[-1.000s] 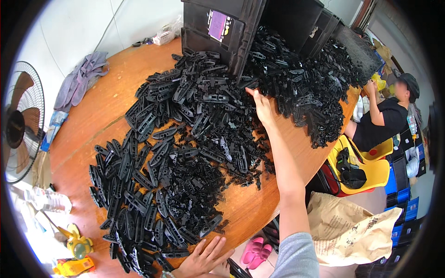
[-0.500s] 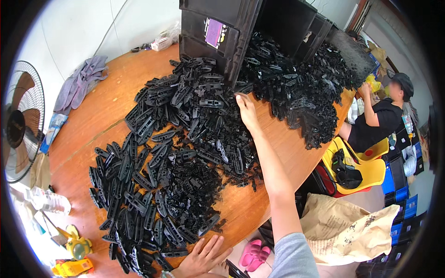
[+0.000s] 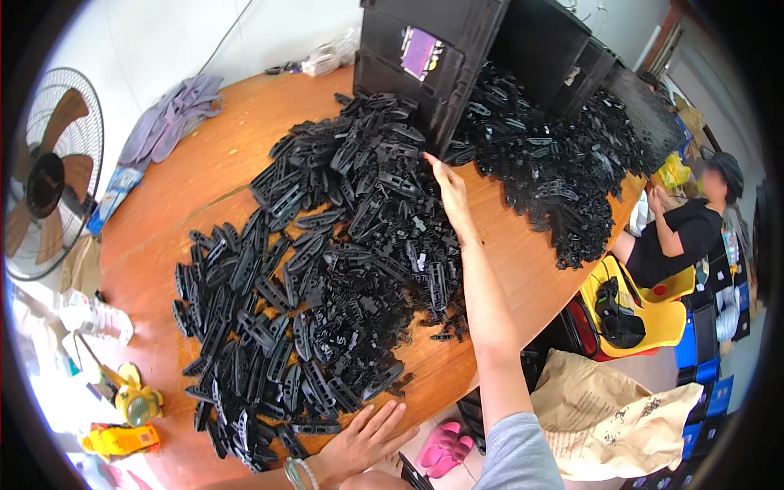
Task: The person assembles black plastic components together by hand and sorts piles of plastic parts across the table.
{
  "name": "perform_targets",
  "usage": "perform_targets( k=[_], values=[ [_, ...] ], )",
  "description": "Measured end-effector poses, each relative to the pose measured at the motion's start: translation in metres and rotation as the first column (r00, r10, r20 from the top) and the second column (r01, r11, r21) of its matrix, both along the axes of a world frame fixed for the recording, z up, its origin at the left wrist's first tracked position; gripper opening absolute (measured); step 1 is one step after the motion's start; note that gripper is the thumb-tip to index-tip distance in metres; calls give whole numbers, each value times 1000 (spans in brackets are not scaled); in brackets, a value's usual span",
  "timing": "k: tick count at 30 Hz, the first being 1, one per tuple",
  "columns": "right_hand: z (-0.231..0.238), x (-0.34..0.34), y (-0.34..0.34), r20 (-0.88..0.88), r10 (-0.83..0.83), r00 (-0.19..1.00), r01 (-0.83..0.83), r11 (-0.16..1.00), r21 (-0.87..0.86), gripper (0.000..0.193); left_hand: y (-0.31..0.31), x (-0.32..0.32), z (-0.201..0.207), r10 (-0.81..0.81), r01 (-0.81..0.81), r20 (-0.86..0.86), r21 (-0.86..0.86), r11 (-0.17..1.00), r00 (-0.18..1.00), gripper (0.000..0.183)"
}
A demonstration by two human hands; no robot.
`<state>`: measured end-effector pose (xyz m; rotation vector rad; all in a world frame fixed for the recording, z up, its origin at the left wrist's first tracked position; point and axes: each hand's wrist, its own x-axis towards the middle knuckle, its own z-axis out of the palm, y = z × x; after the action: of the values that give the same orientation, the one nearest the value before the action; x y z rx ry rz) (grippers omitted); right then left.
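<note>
A large heap of black plastic clip-like parts (image 3: pixel 278 286), some long and slotted and some small, spreads over the wooden table (image 3: pixel 163 245). My right arm reaches far forward along its right side. At the heap's far right edge, close to the foot of an upright black crate (image 3: pixel 392 49), is my right hand (image 3: pixel 451 196), edge-on with fingers stretched out; I see nothing held in it. My left hand (image 3: pixel 371 437) lies flat with spread fingers at the table's near edge, beside the heap's near end. A beaded bracelet (image 3: pixel 300 474) circles that wrist.
Another heap of black parts (image 3: pixel 563 171) lies at the far right by more black crates (image 3: pixel 523 49). A fan (image 3: pixel 49 171) and a purple cloth (image 3: pixel 171 118) are at left. A person in black (image 3: pixel 678 229) sits at right, near a yellow chair (image 3: pixel 653 318) and a paper bag (image 3: pixel 612 416).
The view has shifted, so the scene sits further right. My right hand has moved slightly left relative to the crate, against the heap's edge. My left hand stays flat by the table edge.
</note>
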<state>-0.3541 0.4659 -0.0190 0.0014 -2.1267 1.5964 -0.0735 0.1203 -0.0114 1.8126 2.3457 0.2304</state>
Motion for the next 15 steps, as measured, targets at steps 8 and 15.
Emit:
perform_targets(
  k=[8,15],
  values=[
    [-7,0,-26,-71,80,994,-76,995,59,37,5,-3,5,-54,53,-19,-42,998,998,57],
    [-11,3,-77,-38,184,982,-182,983,35,31,5,-4,4,-32,28,45,91,995,998,60]
  ],
)
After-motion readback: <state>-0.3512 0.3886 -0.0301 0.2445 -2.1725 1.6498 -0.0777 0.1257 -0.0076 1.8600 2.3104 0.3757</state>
